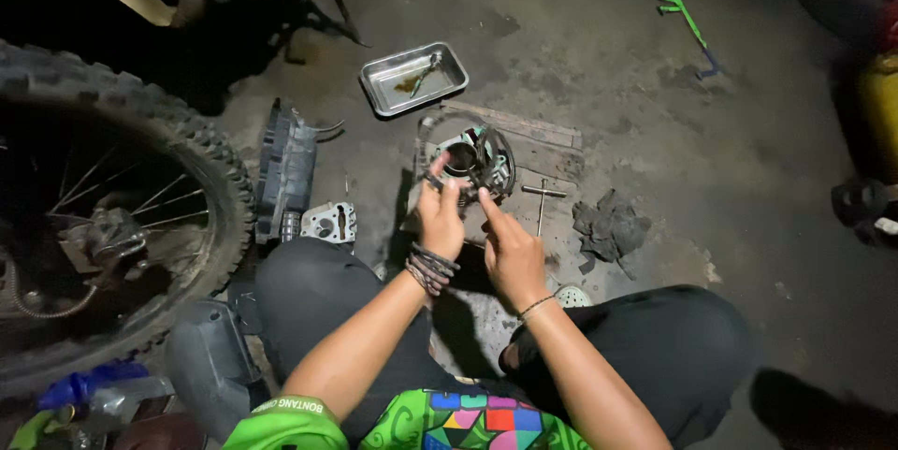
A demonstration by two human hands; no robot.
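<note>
A round metal engine part (479, 162) with a ring of dark gasket sits on a wooden board (547, 146) on the floor in front of me. My left hand (440, 216), with cord bracelets on the wrist, presses its fingers against the part's near left rim, seemingly pinching a small piece. Just right of it, my right hand (510, 249) reaches to the near edge of the same part with index finger extended. What the fingertips hold is too small to tell.
A metal tray (379, 85) with oil and a tool lies beyond the part. A T-handle wrench (543, 197) and dark rag (608, 225) lie right. A knobby motorcycle wheel (201, 146) stands left, beside a dark housing (285, 174) and a cylinder head (329, 223).
</note>
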